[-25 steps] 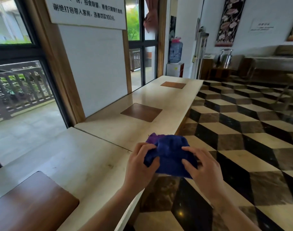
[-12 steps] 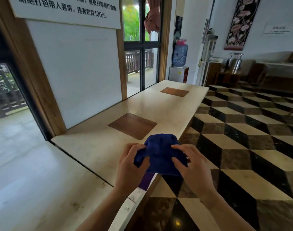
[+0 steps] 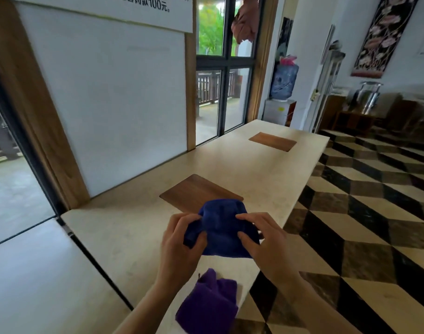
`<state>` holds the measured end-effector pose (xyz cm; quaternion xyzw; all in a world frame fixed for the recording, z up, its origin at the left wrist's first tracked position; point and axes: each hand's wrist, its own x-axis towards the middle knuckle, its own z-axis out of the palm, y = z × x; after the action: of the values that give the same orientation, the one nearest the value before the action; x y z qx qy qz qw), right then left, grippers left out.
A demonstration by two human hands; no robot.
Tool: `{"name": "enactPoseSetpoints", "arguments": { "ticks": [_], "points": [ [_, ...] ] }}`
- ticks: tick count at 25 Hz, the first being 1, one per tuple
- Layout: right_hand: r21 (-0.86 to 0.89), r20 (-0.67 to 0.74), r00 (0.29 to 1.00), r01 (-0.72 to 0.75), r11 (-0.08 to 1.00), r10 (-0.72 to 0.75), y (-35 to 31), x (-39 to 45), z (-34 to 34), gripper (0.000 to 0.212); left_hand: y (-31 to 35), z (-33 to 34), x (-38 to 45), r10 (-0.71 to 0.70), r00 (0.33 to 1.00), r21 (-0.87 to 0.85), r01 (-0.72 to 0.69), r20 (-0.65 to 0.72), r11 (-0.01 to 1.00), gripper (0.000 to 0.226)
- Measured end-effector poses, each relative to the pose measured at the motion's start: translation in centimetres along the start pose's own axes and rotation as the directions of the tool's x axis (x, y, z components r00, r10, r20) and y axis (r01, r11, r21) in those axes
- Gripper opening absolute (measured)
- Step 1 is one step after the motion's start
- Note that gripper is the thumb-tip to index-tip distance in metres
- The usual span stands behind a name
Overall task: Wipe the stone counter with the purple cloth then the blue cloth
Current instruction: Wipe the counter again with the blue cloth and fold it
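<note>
A bunched blue cloth (image 3: 222, 225) is held over the beige stone counter (image 3: 273, 179), just in front of a brown inlaid panel. My left hand (image 3: 179, 244) pinches its left side and my right hand (image 3: 261, 239) grips its right side. The purple cloth (image 3: 208, 307) lies crumpled on the counter near its front edge, below and between my forearms, with neither hand touching it.
Two brown wooden panels (image 3: 201, 192) (image 3: 272, 141) are set flush in the counter top. A white wall board and wooden frame run along the counter's left side. A dark seam (image 3: 95, 261) splits the counter. To the right lies the checkered floor (image 3: 365, 213).
I have moved forward along the counter with the blue cloth in both hands. The purple cloth, first behind the blue one, now lies on the counter below my hands.
</note>
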<state>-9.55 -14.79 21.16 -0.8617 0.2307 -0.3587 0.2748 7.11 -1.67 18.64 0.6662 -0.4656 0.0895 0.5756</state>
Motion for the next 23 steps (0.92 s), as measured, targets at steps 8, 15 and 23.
{"name": "enactPoseSetpoints", "arguments": {
  "ticks": [8,15,23],
  "points": [
    [0.052,0.122,0.988,0.093,0.994,-0.099,1.0,10.1,9.0,0.037,-7.7,-2.9,5.0,-0.138,0.985,0.137,0.151,-0.105,0.979,0.031],
    [0.243,0.339,0.901,0.193,0.951,-0.27,0.0,13.3,18.4,0.043,-11.6,-8.1,2.4,-0.307,0.898,0.26,0.393,-0.314,0.882,0.031],
    [0.426,0.506,0.753,0.205,0.881,-0.421,1.2,15.3,21.9,0.046,-10.2,-7.0,0.4,-0.401,0.741,0.332,0.624,-0.539,0.708,0.034]
  ]
}}
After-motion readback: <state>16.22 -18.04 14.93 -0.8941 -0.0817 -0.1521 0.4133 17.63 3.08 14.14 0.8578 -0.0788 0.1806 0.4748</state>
